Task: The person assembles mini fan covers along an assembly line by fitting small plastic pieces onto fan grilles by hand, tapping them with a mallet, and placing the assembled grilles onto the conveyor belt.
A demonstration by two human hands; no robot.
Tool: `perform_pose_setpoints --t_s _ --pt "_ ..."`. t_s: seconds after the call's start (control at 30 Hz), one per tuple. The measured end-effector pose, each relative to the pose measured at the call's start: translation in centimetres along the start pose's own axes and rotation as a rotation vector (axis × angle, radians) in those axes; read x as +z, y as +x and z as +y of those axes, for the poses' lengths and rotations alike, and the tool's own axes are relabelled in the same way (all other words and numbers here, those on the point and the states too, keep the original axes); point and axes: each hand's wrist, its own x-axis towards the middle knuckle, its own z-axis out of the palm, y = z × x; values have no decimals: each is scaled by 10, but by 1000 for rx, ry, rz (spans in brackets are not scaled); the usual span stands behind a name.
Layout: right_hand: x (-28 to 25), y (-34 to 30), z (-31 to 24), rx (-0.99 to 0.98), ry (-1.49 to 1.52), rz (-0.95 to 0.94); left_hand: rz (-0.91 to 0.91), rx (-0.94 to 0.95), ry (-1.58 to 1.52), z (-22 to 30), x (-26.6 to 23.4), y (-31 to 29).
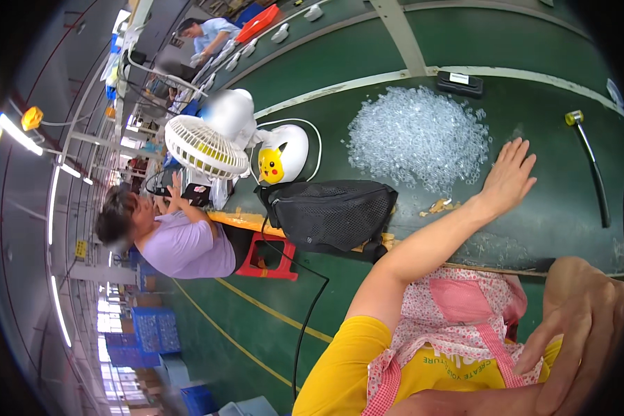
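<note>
On the dark green worktop lies a broad heap of small clear plastic rings (419, 142). My left hand (509, 179) rests palm down just right of the heap, its fingers stretched out and nothing in them. Close to the view at the lower right is my right hand (582, 329), raised in front of my apron. Its fingers are bent and somewhat apart, with no object visible among them. A small mallet (593, 170) with a yellow-faced head and a black handle lies to the right of my left hand. Brownish scraps (439, 206) lie near my left forearm.
A black case (459, 84) with a white label sits behind the heap. Left of it are a black mesh bag (333, 213) at the table edge and a white fan (206, 147) with a cartoon-faced base. A person in lilac (187, 243) sits beyond, near a red stool (267, 256).
</note>
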Motion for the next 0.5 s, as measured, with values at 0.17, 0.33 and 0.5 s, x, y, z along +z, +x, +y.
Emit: perform_pose_setpoints --t_s 0.17,0.33,0.5 --pt "-10 14 16 -18 28 -115 8 -12 -8 2 -1 -2" --pt "-5 5 15 -64 -41 -118 9 13 -29 1 6 0" --pt "21 -20 4 -131 -191 -24 -22 3 27 -3 0 4"
